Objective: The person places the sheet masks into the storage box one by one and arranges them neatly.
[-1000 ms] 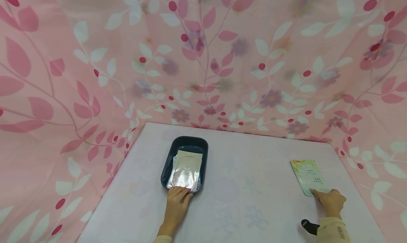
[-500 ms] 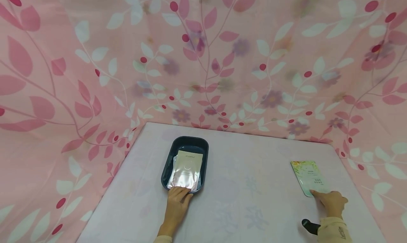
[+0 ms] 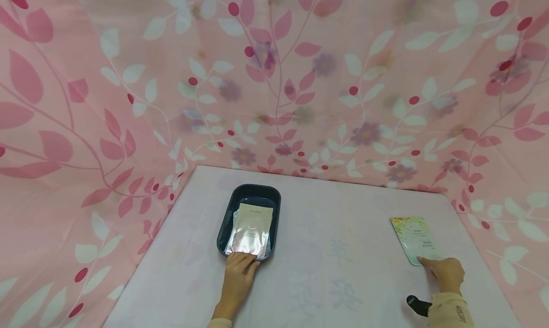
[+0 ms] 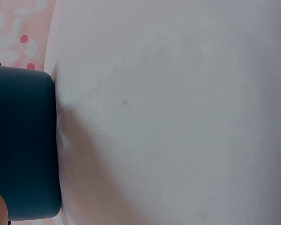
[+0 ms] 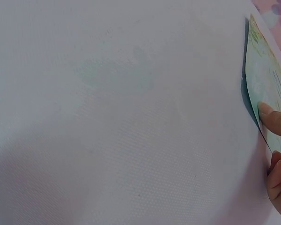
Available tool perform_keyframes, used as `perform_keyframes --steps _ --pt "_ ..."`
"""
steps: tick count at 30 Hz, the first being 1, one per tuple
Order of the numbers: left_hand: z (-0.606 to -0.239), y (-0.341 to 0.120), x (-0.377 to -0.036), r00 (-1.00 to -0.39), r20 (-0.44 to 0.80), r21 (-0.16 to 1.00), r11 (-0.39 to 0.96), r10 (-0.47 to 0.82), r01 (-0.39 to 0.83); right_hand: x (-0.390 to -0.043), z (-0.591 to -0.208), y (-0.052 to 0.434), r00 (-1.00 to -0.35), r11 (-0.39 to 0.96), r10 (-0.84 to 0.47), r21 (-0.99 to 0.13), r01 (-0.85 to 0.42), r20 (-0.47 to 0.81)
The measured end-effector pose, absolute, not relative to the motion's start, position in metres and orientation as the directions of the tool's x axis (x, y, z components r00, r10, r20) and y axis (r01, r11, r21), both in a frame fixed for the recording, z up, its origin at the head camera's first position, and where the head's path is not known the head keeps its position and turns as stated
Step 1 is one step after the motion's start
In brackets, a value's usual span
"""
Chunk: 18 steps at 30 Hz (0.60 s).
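A dark teal, deep rectangular tray [image 3: 274, 209] stands on the left of the table. In it lies a shiny gold sheet mask packet [image 3: 254, 228], partly over a paler packet [image 3: 233, 227]. My left hand [image 3: 238, 273] grips the tray's near end, fingers over the rim beside the packet's lower edge. The left wrist view shows the tray's outer wall [image 4: 23, 140] with fingertips against it. Far to the right, my right hand [image 3: 446, 272] pinches the near corner of a pale green sheet mask packet [image 3: 413, 237]. Its thumb [image 5: 274, 121] lies on the packet's face.
A white cloth with faint printing covers the table [image 3: 343, 213]. Pink floral curtain [image 3: 300, 80] encloses the back and sides. A black strap end [image 3: 417, 306] sticks out by the right sleeve [image 3: 449, 311].
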<state>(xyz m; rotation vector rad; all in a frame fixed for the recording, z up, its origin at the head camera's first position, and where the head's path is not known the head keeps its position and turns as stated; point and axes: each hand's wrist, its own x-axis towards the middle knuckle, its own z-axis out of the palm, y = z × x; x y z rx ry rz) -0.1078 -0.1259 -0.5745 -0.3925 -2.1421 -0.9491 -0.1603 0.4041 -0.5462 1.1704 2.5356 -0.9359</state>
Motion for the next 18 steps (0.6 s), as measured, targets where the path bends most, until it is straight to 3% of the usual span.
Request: perform_keyframes --steps 10,18 --pt "-0.5748 -0.1263 -0.1065 -0.68 0.733 0.509 0.68 -0.02 0.528 -0.1582 -0.5444 0.4044 -0.673 0.497 0.6 -0.458 0.737 -0.433" --pt "-0.5719 -0.1265 -0.1069 -0.651 0.759 0.488 0.675 -0.017 0.553 -0.1602 -0.5456 0.4078 -0.674 0.513 0.592 -0.439 0.738 -0.442"
